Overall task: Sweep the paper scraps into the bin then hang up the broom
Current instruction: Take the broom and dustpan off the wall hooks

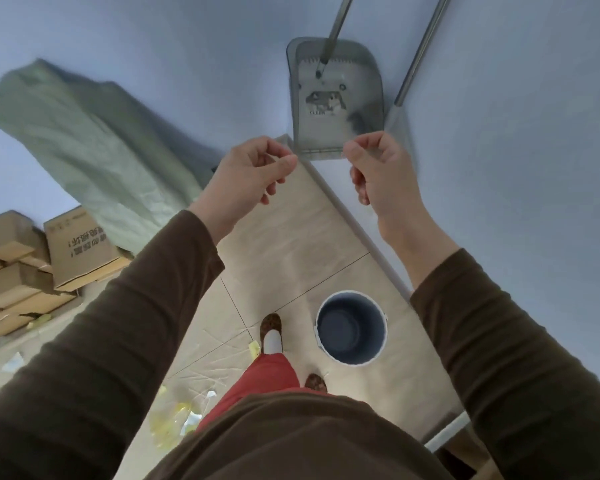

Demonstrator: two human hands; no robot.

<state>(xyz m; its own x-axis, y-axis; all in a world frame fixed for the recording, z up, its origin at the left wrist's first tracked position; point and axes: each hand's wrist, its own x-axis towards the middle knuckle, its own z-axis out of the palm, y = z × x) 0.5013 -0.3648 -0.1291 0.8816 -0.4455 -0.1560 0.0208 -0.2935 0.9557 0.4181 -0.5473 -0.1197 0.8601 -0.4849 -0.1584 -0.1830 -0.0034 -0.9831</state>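
A grey dustpan (338, 98) hangs upright in the wall corner by its metal handle. Beside it, on the right, hangs the broom (418, 60), of which the metal pole and part of the grey head show. My left hand (253, 174) and my right hand (378, 168) are both raised just below the dustpan's lower edge, fingers curled, with nothing in them that I can make out. The round blue bin (351, 328) stands on the floor by the right wall. Yellow and white paper scraps (174, 415) lie on the tiles at lower left.
A large pale green sack (94, 143) leans against the left wall. Cardboard boxes (32, 261) are stacked at the far left. My feet in brown slippers (271, 332) stand on the tiled floor next to the bin. A white baseboard runs along the right wall.
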